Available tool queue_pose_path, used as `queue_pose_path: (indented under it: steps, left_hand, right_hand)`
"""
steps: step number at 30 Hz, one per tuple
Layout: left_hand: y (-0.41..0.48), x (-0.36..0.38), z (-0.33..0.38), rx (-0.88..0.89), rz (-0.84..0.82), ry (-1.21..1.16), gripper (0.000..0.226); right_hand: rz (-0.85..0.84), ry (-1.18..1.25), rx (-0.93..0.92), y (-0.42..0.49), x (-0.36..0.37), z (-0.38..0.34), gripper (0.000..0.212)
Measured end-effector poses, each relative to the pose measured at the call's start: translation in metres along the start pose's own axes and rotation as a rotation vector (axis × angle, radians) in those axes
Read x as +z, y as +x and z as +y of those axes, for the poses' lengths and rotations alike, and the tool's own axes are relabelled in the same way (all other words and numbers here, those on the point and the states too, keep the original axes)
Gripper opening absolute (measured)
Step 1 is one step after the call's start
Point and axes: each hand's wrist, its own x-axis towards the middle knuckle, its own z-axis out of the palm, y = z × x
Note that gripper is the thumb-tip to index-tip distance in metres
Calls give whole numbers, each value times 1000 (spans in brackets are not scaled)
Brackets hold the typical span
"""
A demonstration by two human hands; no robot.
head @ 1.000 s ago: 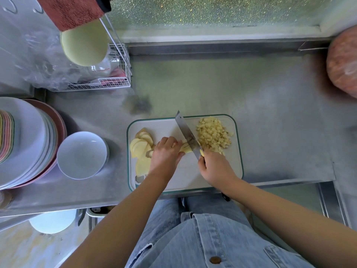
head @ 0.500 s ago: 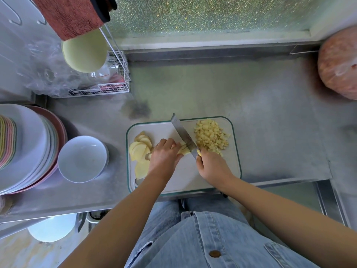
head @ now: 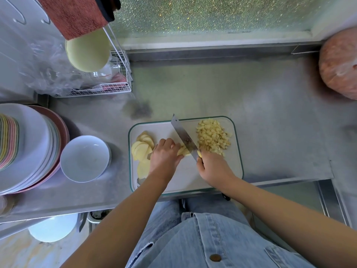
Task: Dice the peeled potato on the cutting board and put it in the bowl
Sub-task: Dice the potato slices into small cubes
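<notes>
Little differs: knife (head: pixel 184 137) still cuts potato strips (head: pixel 183 151).

Board (head: pixel 212 181): lying on the counter (head: pixel 260 117) before you.
Slices (head: pixel 142 149): lying at its left end.
Dice (head: pixel 211 137): lying at its right end.
Strips (head: pixel 183 152): lying between them, under your left hand (head: pixel 164 156), against the knife (head: pixel 183 135).
Bowl (head: pixel 85 159): sitting left of the board.

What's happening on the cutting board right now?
A person is midway through dicing. The right hand grips a knife, its blade angled across the cutting board, while the left hand holds down potato strips beside the blade. A diced pile lies right of the blade, uncut slices wait at the board's left, and the white bowl on the counter is empty.
</notes>
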Motion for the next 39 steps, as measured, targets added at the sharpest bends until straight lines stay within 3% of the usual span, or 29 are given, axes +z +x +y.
queue_pose_path:
  steps: [5,15,30,39]
  left_hand:
    - [1,0,1,-9,-4,-3,36]
    - [-3,-1,-5,-15,8,-44,47]
    - [-1,4,-4,7,23,0,29]
    - [-3,1,-8,5,19,-65,35]
  right_hand:
    - [-17,-48,0,2,7,-6,7]
    - [92,77,2,5,-5,-5,19]
    - [-2,-42,20,2,10,-14,14]
    - [40,75,9,5,10,-6,17]
